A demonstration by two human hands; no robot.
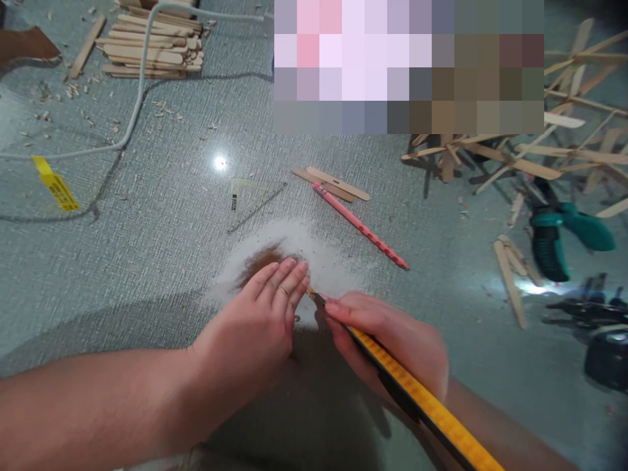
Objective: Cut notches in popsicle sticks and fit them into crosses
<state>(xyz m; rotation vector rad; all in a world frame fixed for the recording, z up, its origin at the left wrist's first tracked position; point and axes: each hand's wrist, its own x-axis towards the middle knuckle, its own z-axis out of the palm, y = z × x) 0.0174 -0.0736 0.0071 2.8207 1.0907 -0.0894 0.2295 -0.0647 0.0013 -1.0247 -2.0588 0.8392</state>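
Note:
My left hand [269, 307] rests over a patch of pale powder [275, 235], its fingers pressed together and bent down; the thumb and whatever lies beneath are hidden. Wrapped in my right hand [392, 333] is a long yellow-and-black tool [422, 392]. Its narrow tip meets a small brownish piece right beside my left fingertips, but the kind of tool does not show clearly. Beyond my hands lies a pink pencil [363, 226], with two wooden craft sticks [338, 182] by its eraser end. A clear set square [255, 203] sits left of them.
Craft sticks [152, 46] are piled at the back left, near a white cable [144, 72] with a yellow tag [55, 183]. Stick frameworks [564, 154] stand at right, with green-handled pliers [549, 245] and loose sticks [511, 281]. Wood chips are scattered about. A blurred block hides the top middle.

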